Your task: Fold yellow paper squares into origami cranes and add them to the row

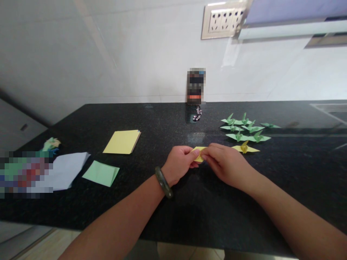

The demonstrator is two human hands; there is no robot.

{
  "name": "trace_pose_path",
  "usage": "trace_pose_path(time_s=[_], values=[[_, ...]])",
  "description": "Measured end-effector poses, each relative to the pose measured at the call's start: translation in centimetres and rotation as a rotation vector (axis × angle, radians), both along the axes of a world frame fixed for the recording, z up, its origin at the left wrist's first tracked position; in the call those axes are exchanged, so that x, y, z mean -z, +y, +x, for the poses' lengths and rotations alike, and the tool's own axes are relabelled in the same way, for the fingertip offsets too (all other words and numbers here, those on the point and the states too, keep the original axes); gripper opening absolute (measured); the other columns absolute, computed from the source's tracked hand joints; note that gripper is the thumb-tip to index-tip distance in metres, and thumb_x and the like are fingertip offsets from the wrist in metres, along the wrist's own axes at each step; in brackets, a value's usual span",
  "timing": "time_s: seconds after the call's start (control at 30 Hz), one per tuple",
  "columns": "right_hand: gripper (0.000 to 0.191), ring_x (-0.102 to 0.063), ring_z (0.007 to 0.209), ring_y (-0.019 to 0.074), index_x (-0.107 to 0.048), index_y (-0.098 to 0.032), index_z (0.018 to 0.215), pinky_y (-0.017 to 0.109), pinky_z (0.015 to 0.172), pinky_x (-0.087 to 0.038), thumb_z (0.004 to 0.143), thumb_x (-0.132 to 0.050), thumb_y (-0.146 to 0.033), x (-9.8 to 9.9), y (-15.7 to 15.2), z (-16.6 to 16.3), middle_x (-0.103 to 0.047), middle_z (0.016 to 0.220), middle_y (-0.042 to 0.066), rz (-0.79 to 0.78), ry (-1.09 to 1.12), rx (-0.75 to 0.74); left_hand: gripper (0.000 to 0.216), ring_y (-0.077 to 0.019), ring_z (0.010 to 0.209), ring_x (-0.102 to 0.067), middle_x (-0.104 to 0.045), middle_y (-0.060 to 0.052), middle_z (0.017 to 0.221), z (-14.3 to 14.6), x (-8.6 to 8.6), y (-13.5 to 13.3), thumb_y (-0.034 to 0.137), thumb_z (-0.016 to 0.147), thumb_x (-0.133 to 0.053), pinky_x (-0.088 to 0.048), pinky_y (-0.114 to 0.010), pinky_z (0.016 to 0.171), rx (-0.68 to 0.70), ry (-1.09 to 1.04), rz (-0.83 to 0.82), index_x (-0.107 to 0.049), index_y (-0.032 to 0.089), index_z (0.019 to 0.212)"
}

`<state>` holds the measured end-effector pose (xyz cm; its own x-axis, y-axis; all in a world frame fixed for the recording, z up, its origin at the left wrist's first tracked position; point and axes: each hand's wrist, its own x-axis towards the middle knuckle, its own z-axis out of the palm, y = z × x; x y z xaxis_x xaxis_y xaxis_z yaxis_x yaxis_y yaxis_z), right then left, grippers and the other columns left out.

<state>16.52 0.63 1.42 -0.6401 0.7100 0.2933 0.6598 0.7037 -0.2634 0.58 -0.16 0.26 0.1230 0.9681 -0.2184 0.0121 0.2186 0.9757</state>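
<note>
Between my two hands is a small folded piece of yellow paper, held just above the black counter. My left hand, with a dark green bangle at the wrist, pinches its left side between thumb and fingers. On the paper's right side, the fingers of my right hand are closed; they partly hide the folds. Just beyond my right hand sits a yellow paper crane. Several green paper cranes stand grouped in rows behind it.
A stack of yellow paper squares lies left of my hands. Nearer me are a folded green sheet and white paper. A phone-like object, blurred out, leans on the wall. The counter's front edge runs beneath my forearms.
</note>
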Motion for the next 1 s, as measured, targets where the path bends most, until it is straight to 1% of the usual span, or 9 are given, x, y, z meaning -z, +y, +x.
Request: trace_pose_path(time_s=[0.17, 0.4, 0.47, 0.53, 0.63, 0.7, 0.87, 0.93, 1.0], values=[[0.016, -0.053, 0.065, 0.0136, -0.059, -0.015, 0.077, 0.023, 0.059, -0.037, 0.085, -0.047, -0.020, 0.03, -0.03, -0.09, -0.058, 0.071, 0.003, -0.040, 0.083, 0.061, 0.020, -0.0070, 0.049, -0.052, -0.059, -0.001, 0.057, -0.09, -0.06, -0.01, 0.024, 0.076, -0.057, -0.042, -0.019, 0.049, 0.006, -0.006, -0.006, -0.062, 0.009, 0.063], [0.011, -0.054, 0.064, 0.0129, -0.061, -0.016, 0.077, 0.023, 0.058, -0.037, 0.082, -0.052, -0.019, 0.30, 0.11, 0.12, -0.061, 0.070, 0.002, -0.053, 0.161, 0.092, 0.020, -0.0069, 0.049, -0.053, -0.060, -0.002, 0.059, -0.08, -0.02, -0.03, 0.025, 0.076, -0.057, -0.042, -0.020, 0.050, 0.026, -0.019, -0.027, -0.062, 0.009, 0.065], [0.009, -0.055, 0.063, 0.0130, -0.061, -0.017, 0.075, 0.023, 0.057, -0.037, 0.080, -0.054, -0.020, 0.35, 0.14, 0.19, -0.061, 0.070, 0.002, -0.053, 0.184, 0.123, 0.021, -0.0069, 0.050, -0.053, -0.060, -0.002, 0.059, -0.12, -0.04, -0.09, 0.027, 0.075, -0.059, -0.043, -0.020, 0.051, 0.030, -0.030, -0.023, -0.062, 0.009, 0.065], [0.008, -0.055, 0.063, 0.0131, -0.061, -0.017, 0.073, 0.023, 0.056, -0.038, 0.079, -0.056, -0.019, 0.37, 0.19, 0.25, -0.062, 0.069, 0.002, -0.049, 0.203, 0.145, 0.022, -0.0067, 0.051, -0.052, -0.060, -0.001, 0.058, -0.21, -0.10, -0.15, 0.030, 0.070, -0.065, -0.042, -0.020, 0.052, 0.054, -0.036, -0.001, -0.063, 0.009, 0.066], [0.008, -0.055, 0.063, 0.0132, -0.062, -0.016, 0.072, 0.023, 0.057, -0.038, 0.078, -0.056, -0.016, 0.28, 0.29, 0.33, -0.062, 0.069, 0.002, -0.035, 0.220, 0.136, 0.023, -0.0062, 0.051, -0.050, -0.059, 0.000, 0.058, -0.33, -0.24, -0.20, 0.028, 0.061, -0.072, -0.040, -0.019, 0.052, 0.095, -0.041, 0.027, -0.064, 0.008, 0.068], [0.009, -0.055, 0.063, 0.0131, -0.062, -0.016, 0.072, 0.023, 0.057, -0.038, 0.078, -0.055, -0.016, 0.17, 0.36, 0.39, -0.061, 0.067, 0.002, -0.021, 0.232, 0.118, 0.021, -0.0064, 0.051, -0.051, -0.060, 0.000, 0.058, -0.35, -0.33, -0.19, 0.025, 0.061, -0.073, -0.041, -0.019, 0.052, 0.099, -0.053, 0.011, -0.065, 0.007, 0.071], [0.010, -0.051, 0.062, 0.0123, -0.062, -0.017, 0.074, 0.024, 0.057, -0.038, 0.080, -0.054, -0.017, -0.03, 0.33, 0.48, -0.054, 0.066, 0.001, 0.000, 0.325, 0.085, 0.014, -0.0075, 0.053, -0.056, -0.063, -0.002, 0.061, -0.25, -0.40, -0.11, 0.019, 0.063, -0.071, -0.045, -0.020, 0.055, 0.033, -0.115, -0.045, -0.064, 0.008, 0.069], [0.005, -0.048, 0.060, 0.0118, -0.060, -0.018, 0.079, 0.024, 0.055, -0.037, 0.077, -0.057, -0.021, -0.10, 0.30, 0.37, -0.049, 0.066, 0.000, -0.001, 0.478, 0.191, 0.014, -0.0074, 0.053, -0.057, -0.063, -0.002, 0.061, -0.24, -0.37, -0.08, 0.019, 0.063, -0.071, -0.046, -0.020, 0.055, -0.003, -0.135, -0.046, -0.064, 0.008, 0.068], [0.019, -0.043, 0.055, 0.0104, -0.056, -0.018, 0.087, 0.023, 0.049, -0.035, 0.072, -0.063, -0.028, -0.19, 0.31, 0.15, -0.045, 0.065, -0.002, -0.091, 0.700, 0.352, 0.015, -0.0074, 0.052, -0.057, -0.064, -0.002, 0.061, -0.24, -0.36, -0.08, 0.020, 0.062, -0.071, -0.046, -0.020, 0.055, -0.025, -0.150, -0.044, -0.064, 0.009, 0.068]])
